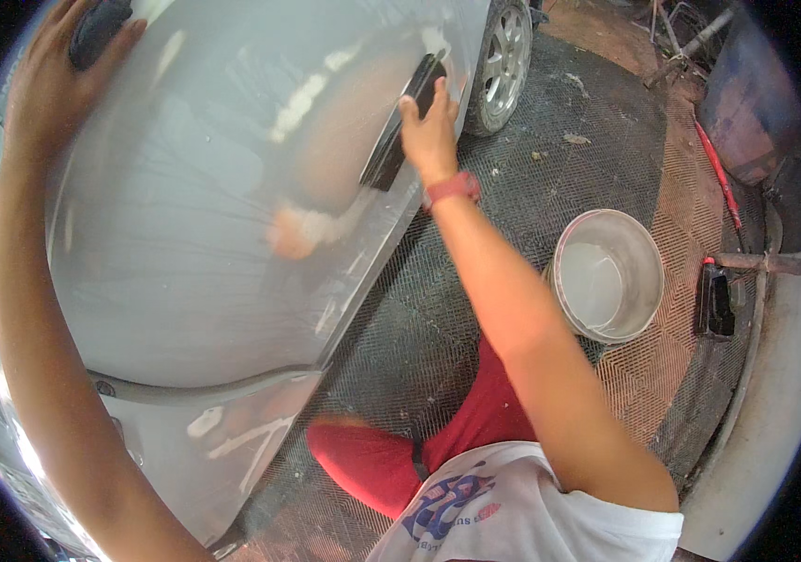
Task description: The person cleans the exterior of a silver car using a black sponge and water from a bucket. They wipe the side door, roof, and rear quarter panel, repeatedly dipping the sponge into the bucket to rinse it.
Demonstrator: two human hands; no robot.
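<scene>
Wet-looking grey car bodywork (161,295) with paler patches fills the left side of the view. My right hand (432,130) grips a long black sanding block (388,158), which lies slanted against the lower part of the panel. The thumb and fingers wrap over the block's middle. High at the upper left, my left hand (49,91) holds a dark rounded pad (97,34), probably a sponge, against the panel. Some of those fingertips run past the view's edge.
A bucket (646,281) with cloudy liquid stands right of my right forearm. Beyond the panel is a car wheel (502,67). Ribbed matting (583,140) covers the floor. At the right lie a black container (713,302), a red rod-like object (720,172) and metal stands (688,49).
</scene>
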